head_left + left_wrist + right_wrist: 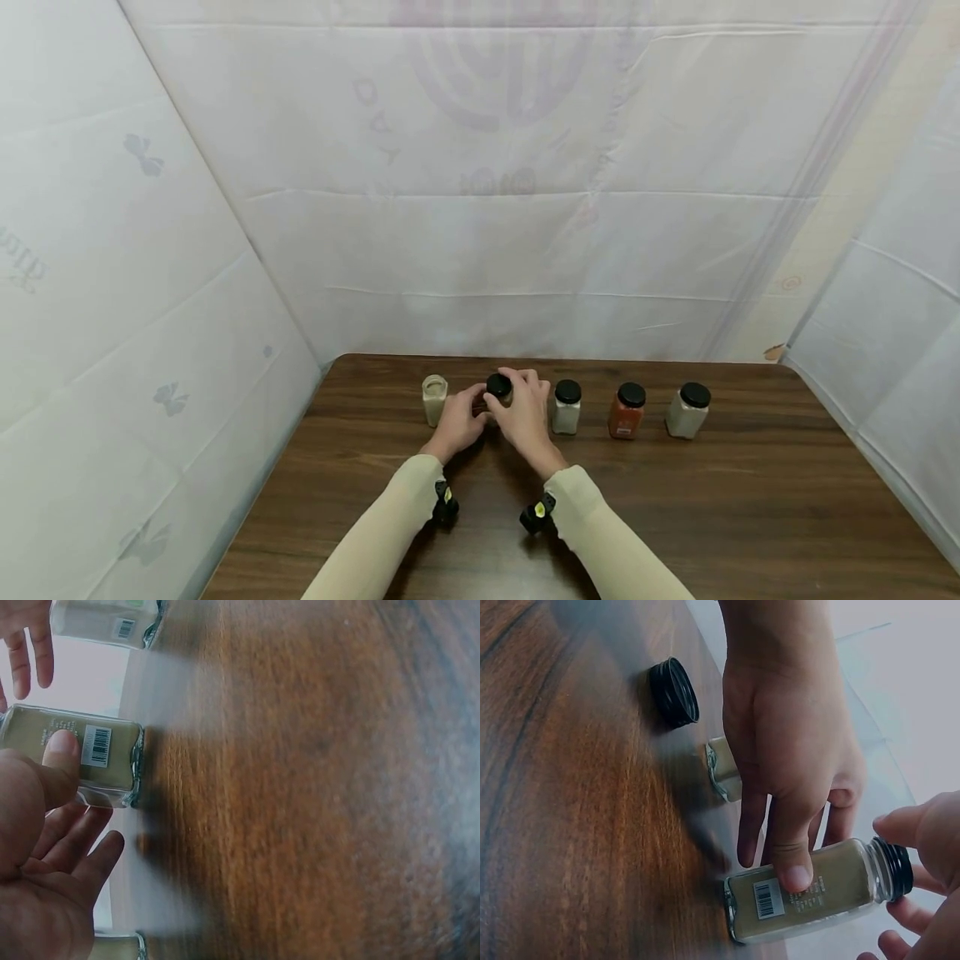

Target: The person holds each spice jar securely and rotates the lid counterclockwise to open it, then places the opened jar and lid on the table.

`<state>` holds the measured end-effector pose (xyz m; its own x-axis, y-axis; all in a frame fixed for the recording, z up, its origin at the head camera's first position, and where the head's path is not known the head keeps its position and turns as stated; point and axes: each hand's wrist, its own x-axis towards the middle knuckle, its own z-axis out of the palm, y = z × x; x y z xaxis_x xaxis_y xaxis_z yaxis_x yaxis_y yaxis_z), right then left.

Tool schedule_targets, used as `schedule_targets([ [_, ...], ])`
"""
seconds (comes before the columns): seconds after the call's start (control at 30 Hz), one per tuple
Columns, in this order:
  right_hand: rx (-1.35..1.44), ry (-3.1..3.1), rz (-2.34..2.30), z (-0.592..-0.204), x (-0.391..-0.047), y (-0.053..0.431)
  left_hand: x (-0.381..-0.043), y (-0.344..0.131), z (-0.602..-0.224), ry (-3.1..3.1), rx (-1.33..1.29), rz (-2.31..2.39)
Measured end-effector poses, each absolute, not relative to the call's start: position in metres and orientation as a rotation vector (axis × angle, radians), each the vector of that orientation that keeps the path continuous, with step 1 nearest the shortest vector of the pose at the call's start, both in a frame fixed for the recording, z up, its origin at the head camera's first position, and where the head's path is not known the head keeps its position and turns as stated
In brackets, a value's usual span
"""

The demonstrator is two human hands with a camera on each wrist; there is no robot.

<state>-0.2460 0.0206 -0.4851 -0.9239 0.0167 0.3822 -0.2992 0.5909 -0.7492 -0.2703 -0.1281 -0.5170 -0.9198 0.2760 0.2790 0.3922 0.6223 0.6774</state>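
A square glass spice jar (832, 881) with tan powder and a barcode label stands on the table between the hands. My left hand (459, 421) holds its body, the thumb on the label side and the fingers around the far side. My right hand (525, 412) pinches the jar's black lid (896, 870) between thumb and fingers. To the left stands a lidless spice jar (434, 402) with pale tan contents. In the right wrist view a loose black lid (673, 691) rests on the table near that jar.
Right of the hands, three more black-lidded jars form a row: a whitish jar (566, 408), an orange-red jar (626, 412) and another whitish jar (687, 412). The brown wooden table (720, 517) meets white sheeting (480, 250) at the back and sides.
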Motion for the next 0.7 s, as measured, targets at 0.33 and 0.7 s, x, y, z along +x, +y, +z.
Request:
schedule_targets([
  [0.33,0.294,-2.487,1.228,-0.4854,-0.2482,0.0212,-0.2697,-0.1276,-0.5162,-2.679,-0.58,-1.216],
  [0.7,0.288,-2.492,1.225,-0.4846,-0.2479,0.0211,-0.2703,-0.129,-0.5165,-2.698,-0.582,-1.207],
])
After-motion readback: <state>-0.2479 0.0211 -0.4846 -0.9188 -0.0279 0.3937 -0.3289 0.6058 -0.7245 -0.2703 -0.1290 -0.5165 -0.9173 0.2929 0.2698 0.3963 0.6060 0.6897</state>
